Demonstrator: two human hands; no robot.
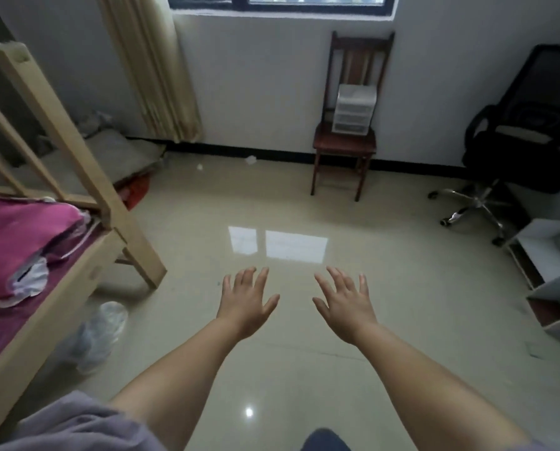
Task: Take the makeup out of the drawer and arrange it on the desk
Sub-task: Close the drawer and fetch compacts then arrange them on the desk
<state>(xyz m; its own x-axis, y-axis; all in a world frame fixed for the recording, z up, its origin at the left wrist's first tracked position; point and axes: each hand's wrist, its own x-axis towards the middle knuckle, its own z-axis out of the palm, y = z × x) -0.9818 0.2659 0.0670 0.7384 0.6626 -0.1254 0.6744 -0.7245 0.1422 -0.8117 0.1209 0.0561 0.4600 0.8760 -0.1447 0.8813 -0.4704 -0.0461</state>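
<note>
Left hand: your left hand (244,305) is stretched out in front of you over the floor (304,353), palm down, fingers spread and straight, holding nothing.
Right hand: your right hand (345,305) is stretched out just beside the left one, apart from it, fingers spread wide and straight, holding nothing.
Landmark: a dark wooden chair (345,148) stands against the white wall, below the window (282,1), well beyond both your hands.
Drawer unit: a small white plastic drawer unit (354,109) sits on the seat of the chair, against the backrest; it appears to have three stacked drawers, all pushed in, though at this range the view is soft.
Makeup: none can be made out from here; you cannot tell what the drawers contain.
Left of the chair: a beige curtain (155,66) hangs down the wall to the floor, and a pale wooden bed frame (60,135) stands further left, with pink bedding (18,236) on it.
Under the bed's edge: a clear plastic bag (99,333) lies on the floor, well to the left of your left hand.
Right of the chair: a black office chair (513,151) on a chrome star base stands near the wall; nearer you than that, a low white shelf unit (552,275) sits at the edge of the view.
Floor: glossy pale tile, with the window's reflection between the chair and your hands.
</note>
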